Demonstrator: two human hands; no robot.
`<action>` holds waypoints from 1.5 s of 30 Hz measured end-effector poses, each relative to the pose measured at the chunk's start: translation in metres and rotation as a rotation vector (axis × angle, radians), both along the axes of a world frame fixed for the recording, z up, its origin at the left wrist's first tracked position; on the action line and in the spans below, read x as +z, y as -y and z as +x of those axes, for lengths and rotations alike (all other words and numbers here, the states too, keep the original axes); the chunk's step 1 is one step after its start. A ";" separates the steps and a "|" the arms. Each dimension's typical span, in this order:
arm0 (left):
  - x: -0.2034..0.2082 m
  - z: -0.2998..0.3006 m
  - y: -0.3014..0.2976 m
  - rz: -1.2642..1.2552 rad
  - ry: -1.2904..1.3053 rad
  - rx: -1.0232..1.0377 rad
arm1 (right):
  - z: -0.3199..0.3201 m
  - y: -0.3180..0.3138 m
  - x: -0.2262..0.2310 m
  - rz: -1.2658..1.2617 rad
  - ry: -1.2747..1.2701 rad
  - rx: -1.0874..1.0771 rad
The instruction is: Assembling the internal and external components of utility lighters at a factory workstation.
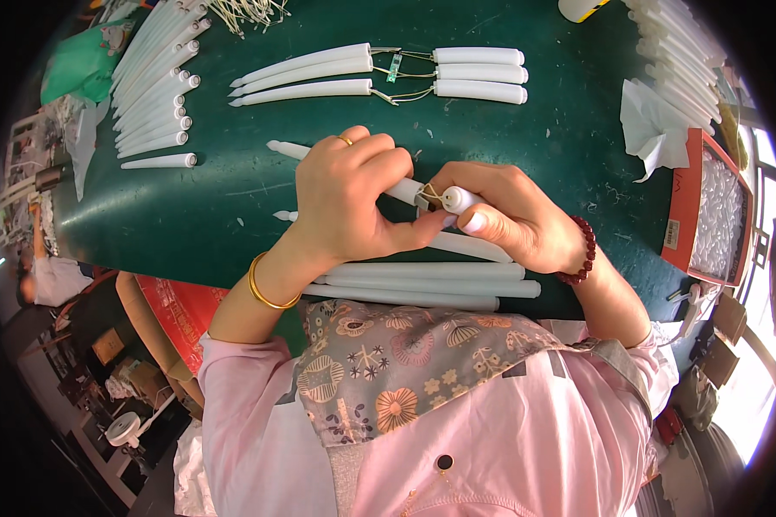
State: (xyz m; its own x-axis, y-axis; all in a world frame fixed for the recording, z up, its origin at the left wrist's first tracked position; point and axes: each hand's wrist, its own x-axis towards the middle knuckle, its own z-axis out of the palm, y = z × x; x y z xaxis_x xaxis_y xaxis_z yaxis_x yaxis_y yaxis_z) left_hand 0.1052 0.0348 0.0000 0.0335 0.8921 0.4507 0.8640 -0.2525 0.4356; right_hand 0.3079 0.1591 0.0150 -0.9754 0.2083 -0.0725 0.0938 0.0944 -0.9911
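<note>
My left hand (341, 202) is closed around a white taper-shaped electric candle (403, 190), whose pointed tip sticks out to the left. In my right hand (517, 215), a short white cylindrical base (460, 199) is pinched between thumb and fingers. Thin pale wires (431, 196) join the candle's open end to this base, and the fingertips of both hands meet around them. Below the hands, several white candle tubes (431, 289) lie side by side near my apron, partly covered by my arms. Beyond them rest 3 candles (306, 73) wired to separate bases (479, 72), with a small green circuit board (394, 67) among the wires.
Stacked candles (159, 90) line the green table's (207, 224) far left, and more (677, 65) lie far right. A bundle of wires (248, 12) sits at the back. At right stands a red box (679, 207) of clear plastic pieces. Another person (56, 280) is at far left.
</note>
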 end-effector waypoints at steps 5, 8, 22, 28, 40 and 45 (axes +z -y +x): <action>0.002 -0.008 0.000 0.064 0.029 -0.007 | 0.002 -0.001 0.001 -0.003 -0.079 -0.049; 0.004 -0.014 0.007 0.004 0.022 0.013 | 0.000 0.003 0.014 0.069 0.030 -0.094; 0.013 -0.012 0.025 -0.216 0.214 -0.035 | 0.001 0.005 0.007 0.278 -0.045 -0.093; 0.009 -0.009 0.029 -0.253 0.249 -0.053 | 0.007 -0.010 0.016 0.145 0.039 0.002; 0.012 -0.003 0.031 -0.073 0.123 -0.041 | 0.008 0.002 0.018 0.300 0.036 -0.122; 0.012 -0.002 0.030 -0.039 0.095 -0.033 | 0.010 0.003 0.019 0.345 0.040 -0.130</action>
